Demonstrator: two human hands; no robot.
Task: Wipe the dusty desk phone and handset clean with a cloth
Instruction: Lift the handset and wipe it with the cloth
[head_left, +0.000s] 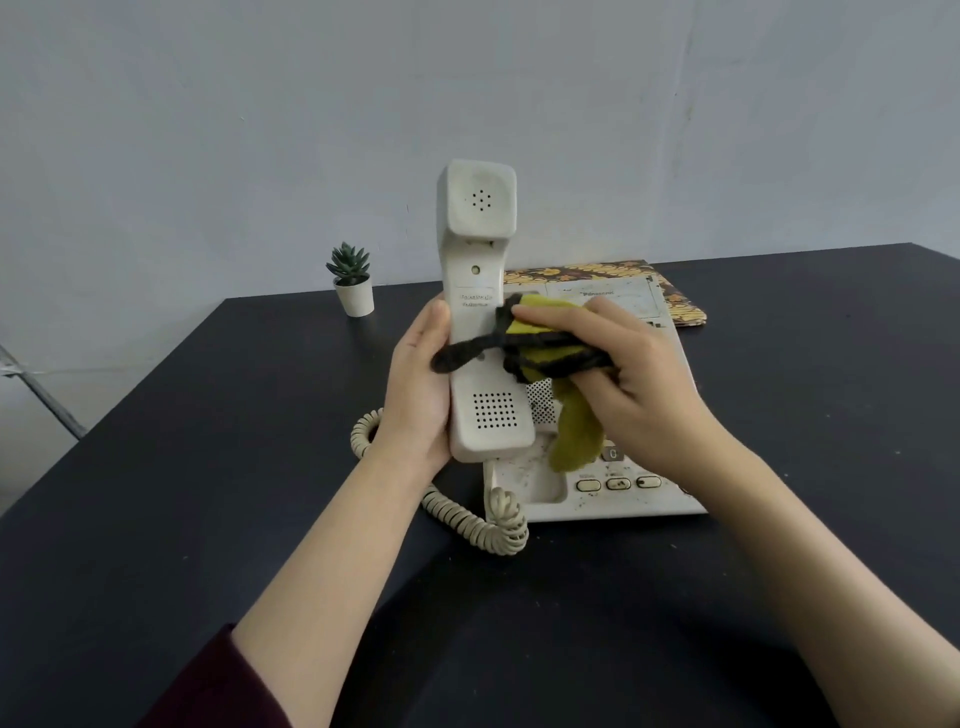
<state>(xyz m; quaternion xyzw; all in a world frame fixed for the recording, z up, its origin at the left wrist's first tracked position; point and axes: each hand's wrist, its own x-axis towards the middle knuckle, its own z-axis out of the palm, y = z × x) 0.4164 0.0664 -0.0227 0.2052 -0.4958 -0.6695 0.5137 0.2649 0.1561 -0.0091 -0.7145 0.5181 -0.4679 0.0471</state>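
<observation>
- Left hand (415, 384) grips the handset (480, 312) upright above the tabletop (208, 467).
- Right hand (628, 374) clutches the cloth (540, 353), pressing it on the handset's middle.
- Desk phone (597, 488) sits below.

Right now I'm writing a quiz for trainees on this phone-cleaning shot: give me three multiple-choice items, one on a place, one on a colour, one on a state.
1. Where is the potted plant?
A. on the desk's far left edge
B. on the phone base
C. beside the person's right elbow

2. What colour is the cloth?
A. white
B. yellow-green with dark edging
C. red

3. How is the handset?
A. lying in its cradle
B. held upright off the phone base
C. flat on the desk

Answers: 1 A, it stands near the wall; 2 B, seen in the right hand; 3 B, the left hand grips it.
</observation>
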